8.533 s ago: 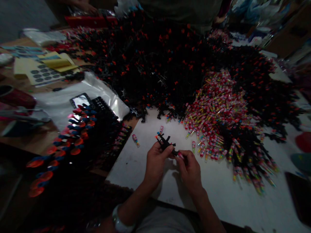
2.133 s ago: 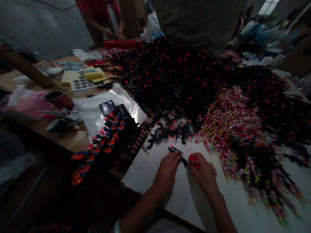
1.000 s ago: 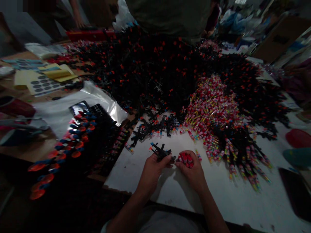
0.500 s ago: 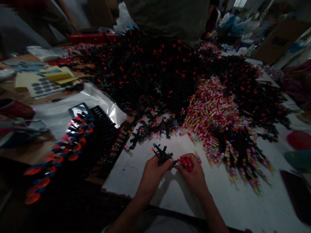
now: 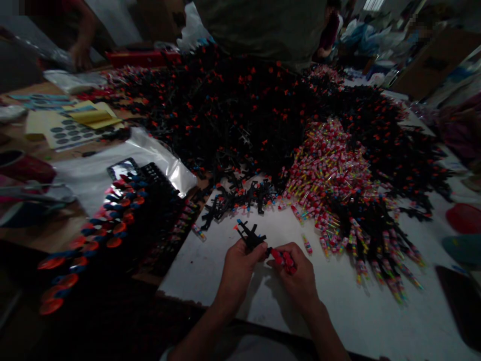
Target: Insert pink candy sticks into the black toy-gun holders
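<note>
Over the white tabletop (image 5: 210, 260), my left hand (image 5: 239, 265) is closed around small black toy guns (image 5: 251, 234) with orange and blue tips. My right hand (image 5: 298, 273) is closed on several small candy tubes with red caps (image 5: 284, 259). The foremost red cap meets the rear end of a toy gun between the two hands; whether it is pushed on is too dark to tell. One loose candy tube (image 5: 307, 244) lies just beyond my right hand. Ahead, a small group of loose toy guns (image 5: 240, 195) rests on the table.
A big heap of black toy guns (image 5: 233, 110) fills the back. Wrapped candy tubes (image 5: 330, 170) are piled in front of it. Guns with tubes attached (image 5: 383, 245) lie right, near a dark phone-like slab (image 5: 460, 301). Orange-tipped pieces (image 5: 90, 245) stand in rows at left. A co-worker's hand (image 5: 80, 52) is at far left.
My right hand has turned the red-capped tubes and brought one against the gun in my left hand. A co-worker's arm at the back left has come down to the table.
</note>
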{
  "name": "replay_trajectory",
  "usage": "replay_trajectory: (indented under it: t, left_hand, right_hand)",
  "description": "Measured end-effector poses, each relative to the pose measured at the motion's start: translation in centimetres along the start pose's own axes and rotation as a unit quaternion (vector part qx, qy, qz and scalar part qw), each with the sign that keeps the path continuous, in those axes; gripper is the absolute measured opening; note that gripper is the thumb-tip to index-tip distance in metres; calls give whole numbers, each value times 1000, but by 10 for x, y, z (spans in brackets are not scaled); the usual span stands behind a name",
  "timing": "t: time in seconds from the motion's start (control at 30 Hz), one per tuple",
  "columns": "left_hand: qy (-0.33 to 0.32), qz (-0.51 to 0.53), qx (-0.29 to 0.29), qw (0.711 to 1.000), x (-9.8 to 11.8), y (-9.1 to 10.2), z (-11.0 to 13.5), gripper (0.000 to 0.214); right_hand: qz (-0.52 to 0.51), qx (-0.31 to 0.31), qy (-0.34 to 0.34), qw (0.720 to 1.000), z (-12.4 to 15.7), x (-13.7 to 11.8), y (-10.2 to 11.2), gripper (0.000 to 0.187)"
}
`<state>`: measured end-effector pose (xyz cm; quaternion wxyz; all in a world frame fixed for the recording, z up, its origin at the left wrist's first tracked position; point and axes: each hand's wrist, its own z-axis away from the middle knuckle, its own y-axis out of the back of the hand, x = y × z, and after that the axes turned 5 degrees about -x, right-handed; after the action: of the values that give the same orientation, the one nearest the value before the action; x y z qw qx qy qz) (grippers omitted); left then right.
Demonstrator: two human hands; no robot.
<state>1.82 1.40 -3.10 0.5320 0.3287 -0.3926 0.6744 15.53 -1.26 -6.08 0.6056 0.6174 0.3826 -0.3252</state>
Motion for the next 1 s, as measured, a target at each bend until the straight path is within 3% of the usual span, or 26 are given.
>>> replay_trajectory:
  t: [0.17,0.4,0.5,0.57,0.63,0.7,0.77,0.8,0.87,0.93,1.0]
  left_hand:
    - [-12,28,-8,1000,-6,-9,1,26]
    - [-14,36,-45,998,-14,-14,-4,25]
    - [-31,-6,-104,994,-8,-17,-12,28]
    - [-81,-105,-116,984,5,-13,-23,28]
    - [-182,-243,-40,952,22,-1,-38,27]
    - [-271,-374,89,883,39,17,-57,30]
    - [-273,-477,181,815,50,35,-75,40]
    - [-262,-511,193,795,52,43,-82,41]
    - [-250,-537,182,785,52,56,-93,37]
    - [-263,-505,166,805,48,64,-95,26]
    - [-272,-412,168,853,45,68,-91,18]
  right_hand:
    - [27,51,4,998,9,6,-5,10]
    - [20,-1,-90,996,6,10,17,24]
    - [49,41,-70,995,1,11,30,26]
    - [85,133,-56,986,-1,12,47,29]
    - [148,259,-35,954,-2,14,71,32]
    - [223,362,-15,905,-3,18,97,34]
    - [255,412,-38,874,-3,19,112,36]
    - [242,413,-69,875,-3,19,112,38]
    - [171,371,-132,903,-3,16,99,41]
    - [85,287,-151,942,-5,12,71,40]
    - [7,197,-149,969,-9,8,41,38]
